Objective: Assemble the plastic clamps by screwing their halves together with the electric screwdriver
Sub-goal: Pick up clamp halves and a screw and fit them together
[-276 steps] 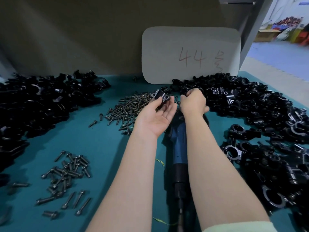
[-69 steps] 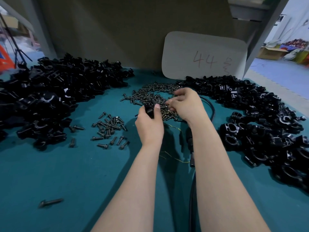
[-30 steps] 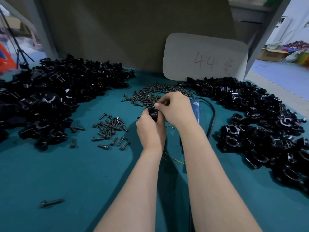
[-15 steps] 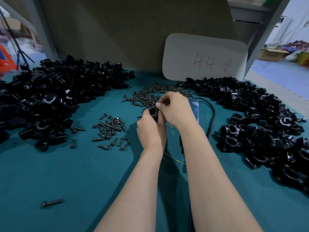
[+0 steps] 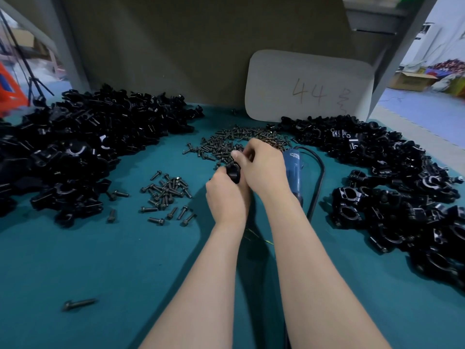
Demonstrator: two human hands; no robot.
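Observation:
My left hand [image 5: 226, 195] grips a small black plastic clamp [image 5: 233, 172] just above the green mat. My right hand [image 5: 261, 167] hovers over the clamp with thumb and fingers pinched at its top; what they pinch is hidden. The blue electric screwdriver [image 5: 293, 170] lies on the mat just right of my right hand, its black cable [image 5: 318, 182] looping beside it. A heap of dark screws [image 5: 226, 142] lies behind my hands.
Black clamp parts are piled at the left [image 5: 83, 147] and along the right [image 5: 392, 187]. A smaller cluster of screws [image 5: 168, 195] lies left of my hands, one stray screw [image 5: 78, 304] near the front. A white card marked 44 [image 5: 309, 86] leans on the back wall.
My right hand came back from the screw heap to the clamp held in my left hand. Over the last second both hands stay nearly still at the clamp.

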